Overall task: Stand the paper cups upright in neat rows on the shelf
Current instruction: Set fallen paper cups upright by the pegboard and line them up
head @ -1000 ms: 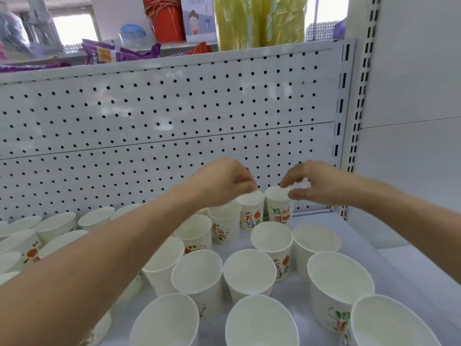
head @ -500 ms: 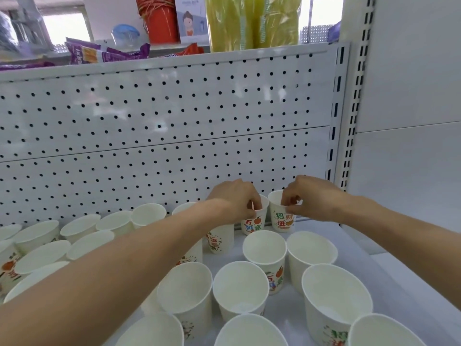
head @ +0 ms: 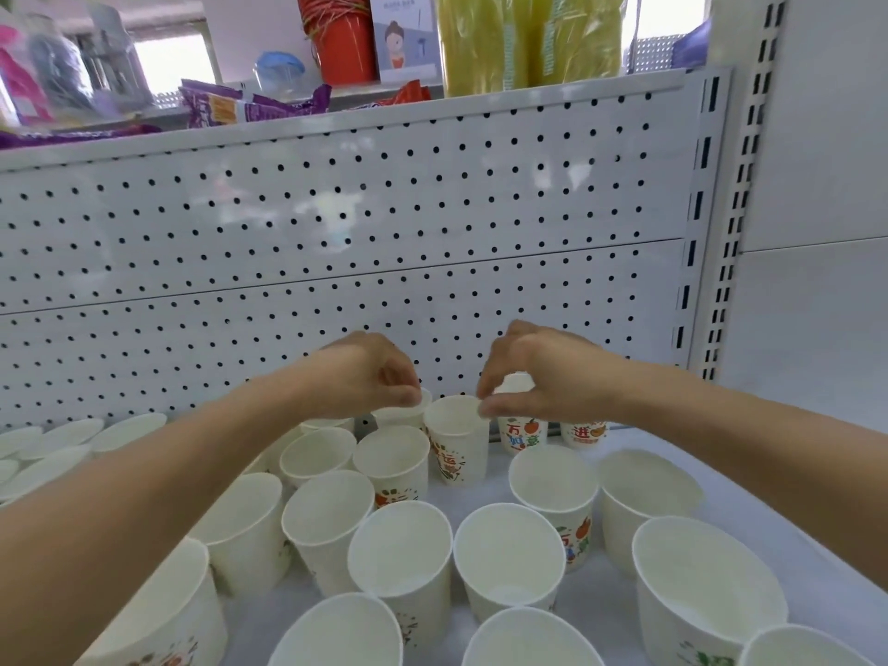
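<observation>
Head camera looks forward-down (close in) at the shelf (head: 259, 617).

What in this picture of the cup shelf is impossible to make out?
Head view:
Left hand: curled fingers hide whether it pinches a cup.
Printed cup: rim mostly covered by the gripping right hand.
Front cups: cut by bottom edge.
Top-shelf packets: blurred print.

Your paper cups (head: 509, 552) stand upright in rows on the shelf (head: 788, 511), pegboard (head: 336, 242) right behind them.
</observation>
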`<state>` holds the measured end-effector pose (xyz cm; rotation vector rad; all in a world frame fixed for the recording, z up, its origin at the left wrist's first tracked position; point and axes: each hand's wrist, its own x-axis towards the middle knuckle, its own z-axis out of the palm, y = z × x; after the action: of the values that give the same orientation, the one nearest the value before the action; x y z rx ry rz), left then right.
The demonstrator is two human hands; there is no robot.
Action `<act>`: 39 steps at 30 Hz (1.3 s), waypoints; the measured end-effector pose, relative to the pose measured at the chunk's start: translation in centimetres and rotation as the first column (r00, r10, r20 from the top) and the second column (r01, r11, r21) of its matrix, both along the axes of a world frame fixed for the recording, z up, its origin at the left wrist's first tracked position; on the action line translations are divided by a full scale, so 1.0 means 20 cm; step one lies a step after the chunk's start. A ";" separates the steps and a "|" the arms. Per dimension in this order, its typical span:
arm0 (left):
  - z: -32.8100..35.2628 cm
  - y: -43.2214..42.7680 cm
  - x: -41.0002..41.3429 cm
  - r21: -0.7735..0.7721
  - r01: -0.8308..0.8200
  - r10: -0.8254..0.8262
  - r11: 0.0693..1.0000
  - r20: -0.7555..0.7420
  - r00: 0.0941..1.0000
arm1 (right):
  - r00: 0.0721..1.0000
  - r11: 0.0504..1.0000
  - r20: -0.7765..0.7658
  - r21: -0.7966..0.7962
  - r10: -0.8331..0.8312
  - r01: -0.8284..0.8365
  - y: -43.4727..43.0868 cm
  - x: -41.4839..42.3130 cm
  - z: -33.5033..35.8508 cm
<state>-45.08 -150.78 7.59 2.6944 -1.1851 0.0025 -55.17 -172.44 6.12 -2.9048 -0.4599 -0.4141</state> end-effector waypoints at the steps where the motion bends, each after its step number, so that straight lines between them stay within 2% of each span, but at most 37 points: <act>1: -0.02 0.01 0.01 0.036 -0.015 0.015 0.999 -0.009 1.000 | 0.999 0.999 -0.024 -0.028 0.023 -0.024 0.05 0.03 -0.01; 7: -0.07 -0.01 0.03 0.207 -0.056 0.045 0.977 0.059 0.997 | 0.992 0.976 -0.110 -0.205 0.057 -0.078 0.19 0.13 -0.02; 10: -0.07 0.03 0.05 0.200 -0.054 0.041 0.978 0.069 0.997 | 0.994 0.969 -0.105 -0.244 0.007 -0.033 0.17 0.12 -0.01; 15: -0.09 0.05 0.08 0.106 -0.045 0.044 0.993 0.013 0.999 | 0.989 0.958 -0.123 -0.284 -0.083 0.045 0.14 0.12 -0.01; 18: -0.11 0.03 0.08 0.120 -0.058 0.054 0.991 0.036 0.998 | 0.987 0.951 -0.117 -0.301 -0.106 0.066 0.13 0.14 -0.02; 27: -0.10 0.00 0.07 0.117 -0.032 0.030 0.993 0.020 0.999 | 0.986 0.941 -0.063 -0.314 -0.155 0.128 0.13 0.16 -0.05; 31: -0.06 -0.01 -0.01 -0.008 0.012 -0.011 1.000 0.072 0.997 | 0.984 0.976 -0.041 -0.139 -0.172 0.165 0.08 0.06 0.02; 33: -0.03 -0.02 -0.11 -0.102 0.108 -0.102 0.989 0.062 0.993 | 0.982 0.989 -0.119 -0.007 -0.147 0.147 0.03 -0.04 0.08; 35: -0.02 -0.04 -0.23 -0.139 0.203 -0.204 0.969 0.007 0.979 | 0.957 0.987 -0.263 0.066 -0.124 0.146 -0.03 -0.17 0.14; 39: -0.03 -0.13 -0.39 -0.111 0.311 -0.320 0.944 -0.084 0.944 | 0.852 0.961 -0.474 0.041 -0.223 0.275 -0.15 -0.42 0.19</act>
<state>-52.95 -153.46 7.07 2.3635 -1.5285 -0.1187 -63.55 -175.51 9.95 -2.8232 0.0174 0.2311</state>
